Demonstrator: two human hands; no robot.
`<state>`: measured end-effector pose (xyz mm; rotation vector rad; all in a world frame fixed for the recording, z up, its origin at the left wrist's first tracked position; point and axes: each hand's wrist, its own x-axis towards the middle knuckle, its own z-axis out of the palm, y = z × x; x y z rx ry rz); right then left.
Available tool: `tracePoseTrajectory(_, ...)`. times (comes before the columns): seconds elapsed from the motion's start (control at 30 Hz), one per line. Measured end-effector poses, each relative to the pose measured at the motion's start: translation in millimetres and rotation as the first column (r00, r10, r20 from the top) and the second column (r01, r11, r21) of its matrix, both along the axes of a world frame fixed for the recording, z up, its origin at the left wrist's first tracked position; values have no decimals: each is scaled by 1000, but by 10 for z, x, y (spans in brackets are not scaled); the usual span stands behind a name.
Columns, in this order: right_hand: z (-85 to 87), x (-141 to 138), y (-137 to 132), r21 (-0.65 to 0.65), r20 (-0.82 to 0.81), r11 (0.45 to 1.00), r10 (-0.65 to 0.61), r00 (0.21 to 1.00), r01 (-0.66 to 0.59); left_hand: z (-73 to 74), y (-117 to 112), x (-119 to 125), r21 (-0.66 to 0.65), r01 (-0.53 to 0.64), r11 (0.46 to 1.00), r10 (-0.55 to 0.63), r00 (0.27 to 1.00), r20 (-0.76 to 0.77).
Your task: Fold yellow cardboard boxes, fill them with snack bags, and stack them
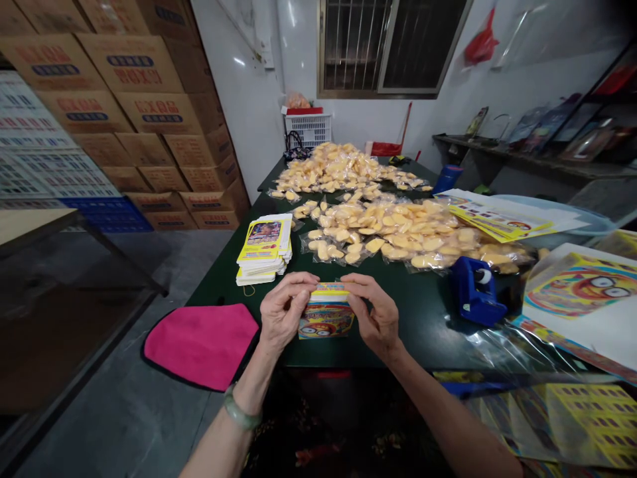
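My left hand (284,309) and my right hand (373,312) pinch the top edge of a small printed card packet (326,318) from both sides, just above the dark green table (423,332). The packet is colourful with a yellow top strip and stands upright, its lower end near the tabletop. Behind my left hand is a stack of yellow-edged printed cards (262,251). A spread of clear plastic bags holding yellow pieces (388,232) lies beyond both hands. A blue tape dispenser (475,290) stands to the right of my right hand.
A pink cloth (202,346) lies at the table's left edge. Printed sheets (582,305) and loose plastic film overlap the right side. Stacked cardboard boxes (134,113) rise at left; a white plastic crate (308,129) stands beyond the table's far end.
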<state>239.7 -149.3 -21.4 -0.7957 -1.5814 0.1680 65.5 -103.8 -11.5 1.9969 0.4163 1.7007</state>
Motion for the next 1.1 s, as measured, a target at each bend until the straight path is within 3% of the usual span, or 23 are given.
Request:
tracePoseTrajectory(0.17,-157,51,59,69,46,998,-6,999,3,-41,-9,41,98,-38,994,36,999,31)
tracePoseTrajectory(0.4,-191,36,112,44,-35,997,57,998,-55,-156,-23,71,173,-152,973,153,988,6)
tracePoseTrajectory(0.57,-172,49,155,-35,-56,995,94,994,-96,-166,-79,97,146,-307,940,312,950,-11)
tracePoseTrajectory(0.67,-123,68,121,-65,-22,994,92,995,-94,-110,-60,97,98,-318,943,327,941,-85)
tracePoseTrajectory(0.77,-127,201,5,-119,77,993,8,997,1,-71,-25,119,42,-264,964,268,956,-120)
tracePoseTrajectory(0.83,-192,436,-117,-172,79,968,-170,982,181,-66,-15,158,26,-295,955,296,952,-76)
tracePoseTrajectory(0.9,-287,808,-272,-244,4,872,-436,900,424,-71,-16,211,37,-391,920,390,921,13)
tracePoseTrajectory(0.97,-373,1268,-448,-352,-31,676,-700,714,647,-82,-16,267,64,-467,882,462,883,78)
tracePoseTrajectory(1.0,-402,1502,-532,-407,-10,546,-804,595,732,-90,-14,292,77,-485,871,479,874,84)
tracePoseTrajectory(1.03,-419,1723,-603,-455,50,426,-865,500,782,-100,-10,315,87,-492,866,487,870,76)
tracePoseTrajectory(1.1,-422,2086,-686,-511,111,314,-899,423,801,-122,2,349,96,-489,867,488,872,37)
